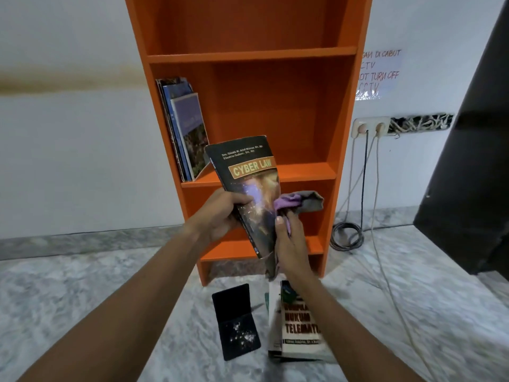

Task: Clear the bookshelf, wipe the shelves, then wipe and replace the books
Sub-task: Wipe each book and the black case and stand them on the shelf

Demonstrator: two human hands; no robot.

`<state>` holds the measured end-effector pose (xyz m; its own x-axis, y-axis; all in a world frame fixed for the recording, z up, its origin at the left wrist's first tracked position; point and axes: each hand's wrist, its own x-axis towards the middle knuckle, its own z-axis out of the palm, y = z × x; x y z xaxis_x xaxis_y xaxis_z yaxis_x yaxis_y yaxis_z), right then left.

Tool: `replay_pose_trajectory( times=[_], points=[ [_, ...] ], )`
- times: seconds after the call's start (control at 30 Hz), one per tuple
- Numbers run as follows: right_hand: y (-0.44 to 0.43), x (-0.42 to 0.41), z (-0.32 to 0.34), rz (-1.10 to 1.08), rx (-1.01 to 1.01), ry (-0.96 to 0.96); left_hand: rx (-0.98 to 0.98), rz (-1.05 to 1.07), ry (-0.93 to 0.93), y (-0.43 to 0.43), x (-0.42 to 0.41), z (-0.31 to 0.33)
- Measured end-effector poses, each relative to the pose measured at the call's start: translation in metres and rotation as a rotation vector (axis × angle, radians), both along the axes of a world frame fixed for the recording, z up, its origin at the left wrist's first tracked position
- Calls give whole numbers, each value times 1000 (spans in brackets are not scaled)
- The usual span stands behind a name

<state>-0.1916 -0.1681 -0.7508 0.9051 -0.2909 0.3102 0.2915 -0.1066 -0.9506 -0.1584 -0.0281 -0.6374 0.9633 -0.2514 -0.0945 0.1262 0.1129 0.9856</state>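
I see the orange bookshelf filling the middle of my view, standing against a pale wall on a grey marbled floor. Its top shelf and lower shelves are bare; on the middle shelf a few shelved books lean against the left side wall, leaving the rest of that board open.

In front of the shelf, tilted with its top leaning left, is the "Cyber Law" book, a dark paperback with an orange title band and a glowing purple cover picture. My left hand is closed around its spine edge, thumb on the cover. My right hand is curled tight on a grey-and-purple cloth, which is pressed against the book's right side and lower cover.

On the floor below my hands lies a white "Hukum Telematika" book on top of others, and just left of it a black folder lies flat. To the right, cables run down from a wall socket and coil on the floor near the shelf's base.
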Motion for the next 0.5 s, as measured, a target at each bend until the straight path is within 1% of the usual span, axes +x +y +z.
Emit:
replay_pose_trajectory(
  times=[0.07, 0.17, 0.2, 0.23, 0.27, 0.33, 0.37, 0.4, 0.47, 0.5],
  points=[
    [-13, 23, 6, 134, 275, 71, -19, -53, 18, 5, 2, 4],
    [-25, 40, 18, 349, 714, 54, -26, -122, -17, 16, 8, 15],
    [-27, 43, 22, 383, 811, 41, -6, -146, -42, 22, 12, 20],
    [-30, 44, 26, 405, 840, -8, 42, -169, -64, 27, 15, 23],
    [-32, 49, 29, 397, 814, -56, 131, -184, -93, 34, 19, 27],
    [-35, 59, 30, 303, 715, -69, 370, -184, -156, 44, 24, 31],
    [-35, 64, 29, 248, 701, -62, 443, -169, -177, 47, 25, 31],
    [-32, 73, 26, 221, 680, -64, 464, -146, -182, 51, 26, 30],
    [-24, 75, 34, 69, 617, -3, 435, -94, -181, 55, 32, 24],
    [-19, 75, 39, 0, 568, -3, 412, -43, -201, 55, 34, 21]
  ],
)
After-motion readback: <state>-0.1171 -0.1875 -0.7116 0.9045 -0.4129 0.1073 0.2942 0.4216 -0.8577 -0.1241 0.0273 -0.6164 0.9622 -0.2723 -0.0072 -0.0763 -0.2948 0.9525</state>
